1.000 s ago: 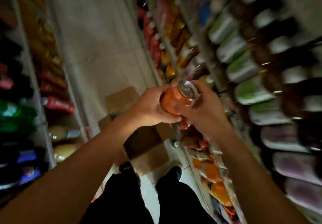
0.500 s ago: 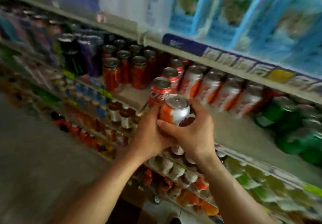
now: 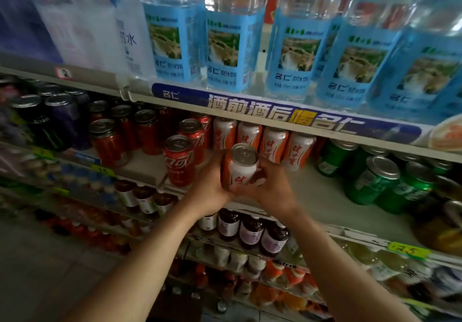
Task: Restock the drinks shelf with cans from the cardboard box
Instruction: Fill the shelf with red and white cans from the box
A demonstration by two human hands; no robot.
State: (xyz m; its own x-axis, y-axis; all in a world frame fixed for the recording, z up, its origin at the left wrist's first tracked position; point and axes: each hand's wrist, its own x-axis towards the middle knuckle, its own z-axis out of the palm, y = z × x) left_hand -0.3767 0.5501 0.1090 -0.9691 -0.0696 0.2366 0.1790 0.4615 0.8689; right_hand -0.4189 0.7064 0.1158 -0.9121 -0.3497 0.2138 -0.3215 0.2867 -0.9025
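An orange-and-white can (image 3: 241,169) stands upright between both hands, in front of the drinks shelf (image 3: 332,204). My left hand (image 3: 210,184) grips its left side and my right hand (image 3: 273,187) grips its right side and base. Right behind it stands a row of matching orange-and-white cans (image 3: 272,145) at the back of the shelf. Bare shelf surface lies to the right of my hands. The cardboard box is out of sight.
Red cola cans (image 3: 179,160) stand just left of my hands, darker red and black cans (image 3: 110,141) further left. Green cans (image 3: 380,181) fill the right. Large water bottles (image 3: 230,46) sit on the shelf above; small bottles (image 3: 251,229) fill the shelf below.
The view swung up from the aisle floor and box to the shelf. Both hands carried the can up and forward, close to the row of matching cans.
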